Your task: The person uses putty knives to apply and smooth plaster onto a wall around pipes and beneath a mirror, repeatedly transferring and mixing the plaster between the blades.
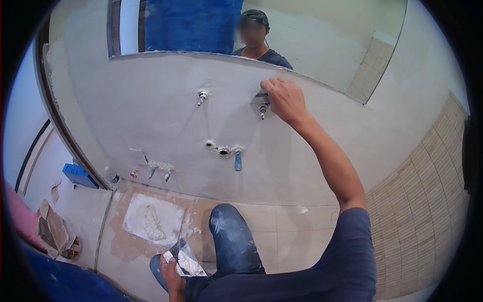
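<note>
My right hand [288, 99] is raised to the grey wall and gripped round a metal putty knife [259, 97]. Its blade lies at the wall just above the right threaded fitting [263, 112], under the mirror. Low at my lap, my left hand [173, 276] holds a flat metal plastering blade [181, 246] loaded with white filler [189, 263]. A second fitting [202, 96] sticks out of the wall further left, with filler round its base. Below are open pipe holes [223, 151] ringed with rough filler and a blue plug [238, 161].
On the floor, a white board [157, 214] carries a heap of filler on brown cardboard [121, 236]. A blue box [80, 175], plastic bottle [111, 174] and torn paper bag [54, 229] stand at left. The mirror [322, 45] spans the upper wall; tiles [417, 201] cover the right wall.
</note>
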Action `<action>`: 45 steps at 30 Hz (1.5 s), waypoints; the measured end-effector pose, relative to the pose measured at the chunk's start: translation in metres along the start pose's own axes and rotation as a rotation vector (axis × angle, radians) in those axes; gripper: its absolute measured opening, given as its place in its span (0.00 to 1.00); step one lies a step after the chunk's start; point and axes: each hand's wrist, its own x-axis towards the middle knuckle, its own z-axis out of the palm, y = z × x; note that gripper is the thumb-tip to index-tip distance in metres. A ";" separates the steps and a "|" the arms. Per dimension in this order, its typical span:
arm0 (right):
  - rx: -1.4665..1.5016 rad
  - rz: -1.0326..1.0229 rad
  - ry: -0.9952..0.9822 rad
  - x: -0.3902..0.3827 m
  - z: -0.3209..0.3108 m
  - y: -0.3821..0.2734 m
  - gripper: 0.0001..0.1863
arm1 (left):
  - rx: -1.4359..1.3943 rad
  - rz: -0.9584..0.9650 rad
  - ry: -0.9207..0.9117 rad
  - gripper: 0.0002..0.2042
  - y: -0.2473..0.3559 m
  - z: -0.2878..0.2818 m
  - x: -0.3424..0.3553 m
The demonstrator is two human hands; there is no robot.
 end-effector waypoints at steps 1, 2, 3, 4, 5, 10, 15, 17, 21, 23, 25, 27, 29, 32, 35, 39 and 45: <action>-0.026 -0.030 0.022 0.004 0.001 0.000 0.13 | -0.004 0.003 0.010 0.17 0.000 0.002 0.000; -0.053 -0.067 0.060 0.008 0.001 0.001 0.13 | -0.026 0.021 -0.005 0.17 0.001 0.003 0.001; -0.057 -0.059 0.043 0.013 0.001 0.001 0.13 | -0.009 0.004 0.015 0.17 0.001 0.004 0.001; -0.070 -0.077 0.133 0.020 0.000 0.001 0.13 | 0.008 0.002 -0.009 0.18 0.001 0.004 0.002; -0.078 -0.099 0.224 0.026 -0.001 0.000 0.12 | 0.004 0.020 -0.051 0.19 0.001 0.003 0.002; -0.103 0.034 0.396 0.041 -0.017 0.006 0.10 | 0.027 0.012 -0.005 0.18 0.002 -0.002 -0.002; 0.074 0.122 0.205 0.010 -0.023 -0.004 0.16 | -0.001 0.009 0.038 0.13 0.007 -0.006 -0.008; 0.084 0.083 0.135 0.004 -0.014 -0.011 0.15 | -0.043 0.010 0.029 0.12 0.008 -0.003 -0.008; -0.042 -0.047 0.025 0.010 0.005 -0.013 0.16 | -0.031 0.020 0.046 0.12 0.009 0.004 -0.007; -0.059 -0.062 0.084 0.016 0.008 -0.010 0.15 | -0.056 0.044 0.037 0.12 0.009 0.006 -0.007; -0.076 -0.076 0.141 0.023 0.006 -0.007 0.15 | -0.042 0.016 0.055 0.12 0.010 0.007 -0.006; -0.098 -0.082 0.201 0.031 -0.001 -0.002 0.14 | -0.046 0.006 0.060 0.12 0.010 0.006 -0.005; -0.052 0.055 0.359 0.039 -0.012 0.007 0.14 | -0.024 0.025 0.041 0.12 0.009 0.005 -0.006; -0.048 0.157 0.383 0.027 -0.025 0.008 0.16 | -0.040 0.028 0.058 0.12 0.008 0.001 -0.008; 0.006 0.245 0.388 0.006 -0.025 0.003 0.18 | -0.045 0.040 0.061 0.13 0.009 -0.006 -0.009; 0.098 0.172 0.162 -0.010 -0.010 0.003 0.18 | -0.017 0.005 0.029 0.17 0.010 -0.009 -0.007; 0.009 0.079 0.090 0.008 0.000 0.014 0.19 | -0.010 0.001 0.081 0.12 0.010 0.001 -0.004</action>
